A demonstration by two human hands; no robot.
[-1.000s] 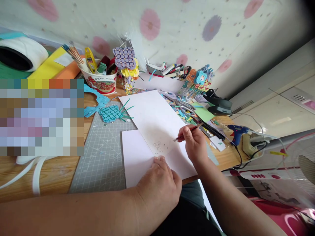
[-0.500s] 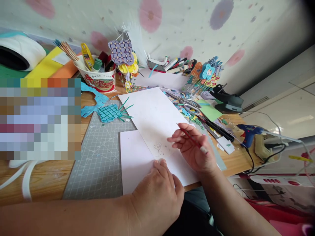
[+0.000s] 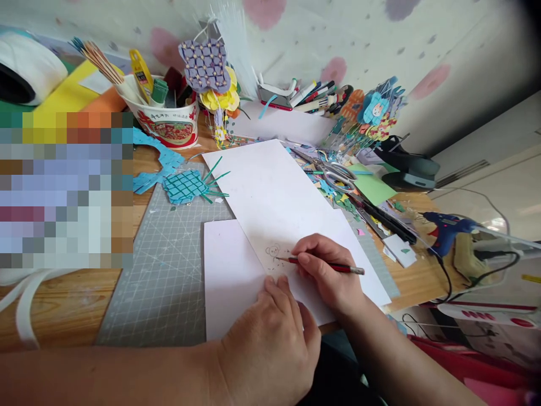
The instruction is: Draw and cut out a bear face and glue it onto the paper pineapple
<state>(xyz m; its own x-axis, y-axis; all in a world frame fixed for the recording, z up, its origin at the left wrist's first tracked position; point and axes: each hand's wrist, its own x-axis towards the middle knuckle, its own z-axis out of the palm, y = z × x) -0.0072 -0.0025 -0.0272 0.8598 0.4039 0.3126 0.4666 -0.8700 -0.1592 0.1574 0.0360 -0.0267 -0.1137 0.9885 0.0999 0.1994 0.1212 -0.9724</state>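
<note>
My right hand point(image 3: 325, 273) pinches a red pencil point(image 3: 338, 267), with the tip touching a long white sheet point(image 3: 270, 194) beside a small pencil drawing of a bear face point(image 3: 273, 250). My left hand point(image 3: 270, 338) rests with curled fingers pressing down on the near edge of that sheet, where it overlaps a second white sheet point(image 3: 226, 270). Both sheets lie on a grey cutting mat point(image 3: 169, 265).
A paper bowl point(image 3: 169, 121) of sticks and tools stands at the back left. Blue woven paper pieces point(image 3: 186, 186) lie on the mat. Scissors point(image 3: 333, 175), paper scraps, a black stapler point(image 3: 409, 169) and a blue glue gun point(image 3: 448, 228) crowd the right side.
My right hand turned the pencil over in its fingers, then lowered it so the tip meets the sheet by the small drawing. My left hand stayed on the paper.
</note>
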